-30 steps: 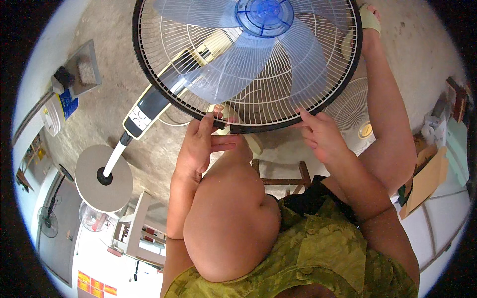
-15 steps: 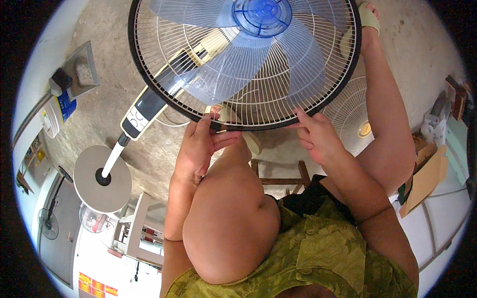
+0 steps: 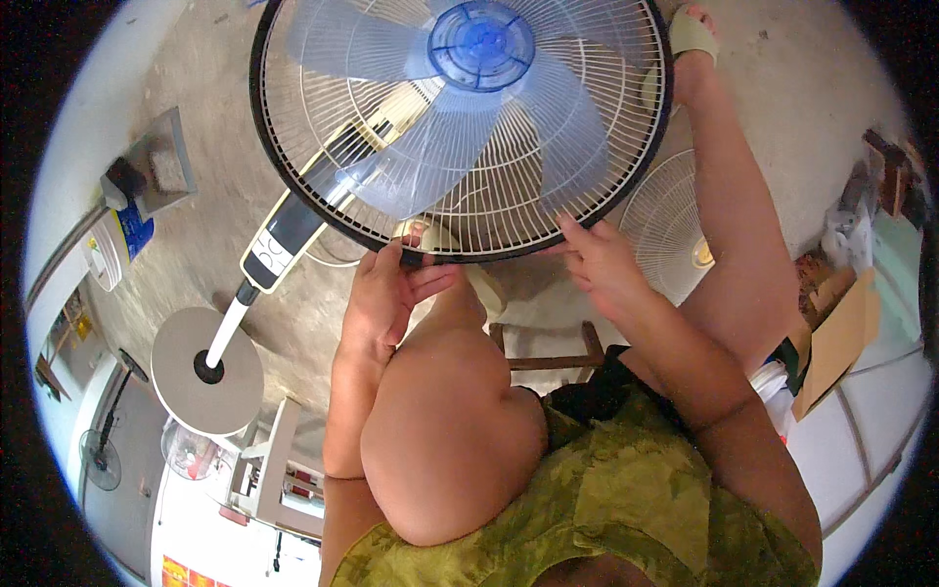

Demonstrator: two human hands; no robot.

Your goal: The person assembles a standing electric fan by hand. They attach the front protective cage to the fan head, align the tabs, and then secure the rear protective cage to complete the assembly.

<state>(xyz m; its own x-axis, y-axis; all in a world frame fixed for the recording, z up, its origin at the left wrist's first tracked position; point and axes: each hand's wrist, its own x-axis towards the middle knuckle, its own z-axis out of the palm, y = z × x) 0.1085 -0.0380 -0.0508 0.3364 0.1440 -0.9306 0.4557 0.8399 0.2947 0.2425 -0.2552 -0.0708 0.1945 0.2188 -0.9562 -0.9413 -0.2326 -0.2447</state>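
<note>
A pedestal fan [image 3: 290, 230] leans across the floor in front of me, its round wire grille [image 3: 469, 220] edged with a black rim. Behind the wires sit translucent blue blades [image 3: 416, 171] and a blue hub [image 3: 481, 45]. At the rim's lower left, my left hand [image 3: 377, 303] is closed on the edge, thumb on top and fingers beneath. Farther right along the same rim, my right hand [image 3: 606, 266] pinches the edge between thumb and forefinger. The fan's round grey base [image 3: 181, 401] and white pole [image 3: 228, 331] stick out to the left.
A loose white fan grille [image 3: 665, 210] lies behind my right leg. Below the fan is a brown wooden stool [image 3: 548, 363]. A dustpan [image 3: 166, 161] and a white tub [image 3: 106, 249] stand on the left; a cardboard box [image 3: 839, 342] is on the right.
The fan head has shifted a little left and down in the picture, and the view has moved slightly too. Both hands keep their places on the rim.
</note>
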